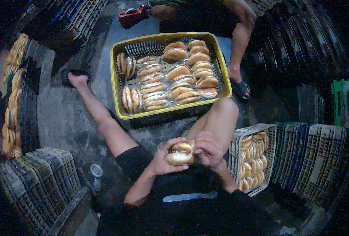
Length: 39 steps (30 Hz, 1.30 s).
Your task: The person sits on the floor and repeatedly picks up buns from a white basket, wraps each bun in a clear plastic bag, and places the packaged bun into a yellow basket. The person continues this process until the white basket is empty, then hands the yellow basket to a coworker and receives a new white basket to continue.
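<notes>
My left hand point(164, 159) is closed around a filled bread bun point(180, 155) in what looks like a clear wrapper, held above my lap. At the bun's right side are the bent fingers of my right hand point(208, 149), which seem to pinch the edge of the wrapper. Beyond my hands stands a yellow plastic crate point(168, 113) with rows of filled buns in clear plastic point(178, 72). Its left part holds some buns set on edge. By my right leg, a pale plastic crate point(233, 159) holds more buns point(252, 165).
Stacked plastic crates stand at the lower left point(41, 168) and right point(319, 156). A co-worker's leg point(239, 44) is beyond the yellow crate, near a red tape dispenser point(131, 16). A tape roll point(96, 170) lies on the left. More bread point(13, 118) lines the far left.
</notes>
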Tool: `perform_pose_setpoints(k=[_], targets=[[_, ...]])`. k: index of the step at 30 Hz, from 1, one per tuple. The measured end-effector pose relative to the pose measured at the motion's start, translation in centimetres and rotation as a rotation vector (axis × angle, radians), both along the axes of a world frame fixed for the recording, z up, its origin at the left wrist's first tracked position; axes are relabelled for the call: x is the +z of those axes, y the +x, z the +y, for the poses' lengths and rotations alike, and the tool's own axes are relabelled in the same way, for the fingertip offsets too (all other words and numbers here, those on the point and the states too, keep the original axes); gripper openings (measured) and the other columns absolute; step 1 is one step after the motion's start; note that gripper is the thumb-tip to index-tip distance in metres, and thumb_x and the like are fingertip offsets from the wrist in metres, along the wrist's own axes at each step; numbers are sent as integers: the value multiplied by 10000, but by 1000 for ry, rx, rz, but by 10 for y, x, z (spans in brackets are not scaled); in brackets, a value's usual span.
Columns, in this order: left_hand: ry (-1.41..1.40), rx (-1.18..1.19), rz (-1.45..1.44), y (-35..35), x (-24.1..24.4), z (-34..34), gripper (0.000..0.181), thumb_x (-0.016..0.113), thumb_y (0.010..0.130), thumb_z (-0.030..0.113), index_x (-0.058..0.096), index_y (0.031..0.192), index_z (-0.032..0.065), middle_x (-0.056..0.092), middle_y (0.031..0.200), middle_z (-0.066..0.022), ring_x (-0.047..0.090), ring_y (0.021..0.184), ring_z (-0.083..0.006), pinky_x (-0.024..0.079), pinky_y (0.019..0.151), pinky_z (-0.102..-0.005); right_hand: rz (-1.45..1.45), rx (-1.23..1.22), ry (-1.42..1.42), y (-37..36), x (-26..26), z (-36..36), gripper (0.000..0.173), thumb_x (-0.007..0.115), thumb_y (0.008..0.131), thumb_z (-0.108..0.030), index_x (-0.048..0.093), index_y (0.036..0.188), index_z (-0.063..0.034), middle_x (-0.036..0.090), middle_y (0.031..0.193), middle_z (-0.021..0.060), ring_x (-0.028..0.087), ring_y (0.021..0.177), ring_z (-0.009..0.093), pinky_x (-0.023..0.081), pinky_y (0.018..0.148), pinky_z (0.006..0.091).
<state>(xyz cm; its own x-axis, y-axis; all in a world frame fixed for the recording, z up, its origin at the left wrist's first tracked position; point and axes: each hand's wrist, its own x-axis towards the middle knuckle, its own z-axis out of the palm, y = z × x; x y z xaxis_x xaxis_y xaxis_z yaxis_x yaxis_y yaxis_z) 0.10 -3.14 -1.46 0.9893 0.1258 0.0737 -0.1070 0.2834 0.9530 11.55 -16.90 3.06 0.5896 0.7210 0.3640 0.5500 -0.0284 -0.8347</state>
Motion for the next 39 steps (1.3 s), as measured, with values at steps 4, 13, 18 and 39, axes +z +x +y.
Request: perform_pose_setpoints(k=[4,13,18,39], targets=[[-383,-51,172,-5,1,4,851,700,671,158,165,1319,24,334,1287,-144,314,1196,-230,189,1012,-345,354,-169,-20,-6,5,-31,93,568,767,-118,574,758,-26,577,739,80,542,733,215,414,723,330],[-340,8,46,11,11,-3,357,664,713,189,530,975,-12,464,1135,-92,472,1034,-183,358,903,-318,1644,38,-133,-4,13,-1,295,404,891,-276,546,886,-18,569,820,34,520,710,129,415,692,261],[-420,238,192,6,17,-4,349,637,718,51,463,1019,9,510,1033,-70,489,978,-171,391,866,-317,1156,-101,-101,-23,-30,8,288,511,841,-287,557,936,-20,578,857,26,532,788,105,421,732,251],[252,208,284,-8,13,10,153,561,767,19,512,910,-3,536,809,-27,487,715,-73,411,627,-206,384,-92,-190,-29,-3,22,118,583,754,-85,573,829,5,574,771,105,553,752,202,440,681,304]])
